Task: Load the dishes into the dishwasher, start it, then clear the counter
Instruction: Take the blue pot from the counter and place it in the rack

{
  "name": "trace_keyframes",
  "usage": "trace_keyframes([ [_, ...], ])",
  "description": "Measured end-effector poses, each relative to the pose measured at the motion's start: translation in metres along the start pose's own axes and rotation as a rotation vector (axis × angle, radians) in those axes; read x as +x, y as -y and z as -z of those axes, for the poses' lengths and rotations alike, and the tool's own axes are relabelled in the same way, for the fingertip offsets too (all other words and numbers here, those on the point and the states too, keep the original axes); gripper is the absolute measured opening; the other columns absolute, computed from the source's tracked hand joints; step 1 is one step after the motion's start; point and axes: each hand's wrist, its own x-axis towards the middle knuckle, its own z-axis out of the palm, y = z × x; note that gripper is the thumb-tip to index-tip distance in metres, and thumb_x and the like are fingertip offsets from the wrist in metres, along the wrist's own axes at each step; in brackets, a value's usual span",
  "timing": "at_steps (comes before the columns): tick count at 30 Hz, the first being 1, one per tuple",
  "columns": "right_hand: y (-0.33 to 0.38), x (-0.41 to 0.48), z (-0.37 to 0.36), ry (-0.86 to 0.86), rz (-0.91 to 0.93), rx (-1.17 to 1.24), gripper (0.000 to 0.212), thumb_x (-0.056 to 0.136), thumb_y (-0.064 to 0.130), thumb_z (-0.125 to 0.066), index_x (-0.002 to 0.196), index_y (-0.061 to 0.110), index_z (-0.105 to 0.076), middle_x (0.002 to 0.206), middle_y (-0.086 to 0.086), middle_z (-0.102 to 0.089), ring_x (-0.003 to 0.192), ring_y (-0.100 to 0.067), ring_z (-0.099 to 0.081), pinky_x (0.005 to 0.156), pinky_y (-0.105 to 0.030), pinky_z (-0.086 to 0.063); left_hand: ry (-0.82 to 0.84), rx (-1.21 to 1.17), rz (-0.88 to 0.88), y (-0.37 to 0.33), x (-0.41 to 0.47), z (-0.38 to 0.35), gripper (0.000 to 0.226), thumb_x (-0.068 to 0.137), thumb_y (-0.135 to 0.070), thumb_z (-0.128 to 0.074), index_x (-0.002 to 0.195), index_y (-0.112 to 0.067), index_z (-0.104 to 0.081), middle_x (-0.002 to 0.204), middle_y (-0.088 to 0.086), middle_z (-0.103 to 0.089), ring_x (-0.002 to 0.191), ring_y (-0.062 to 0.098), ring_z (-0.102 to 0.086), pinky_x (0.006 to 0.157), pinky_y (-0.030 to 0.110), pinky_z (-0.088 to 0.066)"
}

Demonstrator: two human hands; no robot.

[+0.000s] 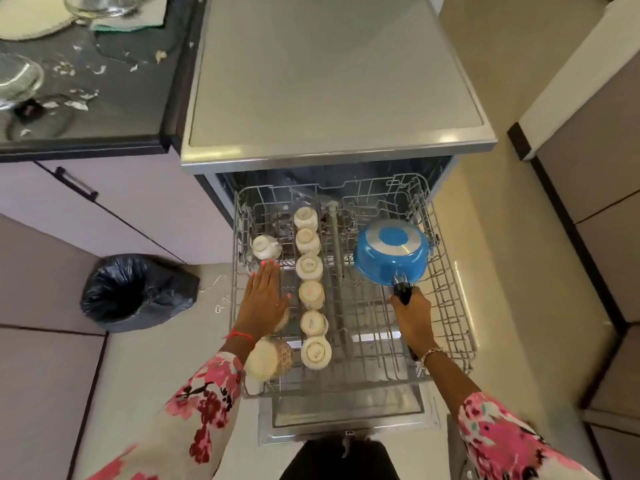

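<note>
The dishwasher's upper wire rack (446,296) is pulled out over the open door (346,417). A row of several cream cups (309,265) stands upside down along its middle, with another cup (265,246) at the left and a larger patterned cup (268,358) near the front left. My right hand (412,315) grips the black handle of a blue saucepan (391,252), which lies upside down on the rack's right side. With straight fingers, my left hand (265,299) lies flat over the rack's left part, covering a cup beneath it.
On the dark counter (104,98) at upper left lie a white plate (31,24), glassware (17,77), a cloth and scattered crumbs. A black-lined bin (135,292) stands on the floor left of the rack. The dishwasher top (329,81) is bare. Cabinets line the right side.
</note>
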Motion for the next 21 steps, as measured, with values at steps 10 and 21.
trace_keyframes([
  [10, -0.005, 0.114, -0.044, -0.039, 0.051, -0.139, 0.022, 0.087, -0.004, -0.053, 0.109, -0.007, -0.050, 0.099, -0.020, -0.057, 0.084, -0.028, -0.054, 0.064, -0.020, -0.041, -0.070, -0.001, 0.054, 0.066, 0.112, 0.003, 0.067, 0.094, -0.015, -0.050, 0.149, -0.002, -0.015, 0.158, 0.015, -0.008, 0.147, 0.028, -0.005, 0.121, 0.038, -0.002],
  [21, -0.037, 0.173, -0.071, -0.075, 0.025, -0.314, 0.033, 0.083, -0.004, -0.059, 0.114, -0.010, -0.048, 0.109, -0.026, -0.057, 0.103, -0.041, -0.052, 0.090, -0.053, -0.041, -0.144, 0.116, 0.018, 0.096, 0.139, -0.013, 0.078, 0.076, 0.015, -0.056, 0.145, 0.008, -0.019, 0.154, 0.022, -0.017, 0.144, 0.035, -0.016, 0.118, 0.042, -0.016],
])
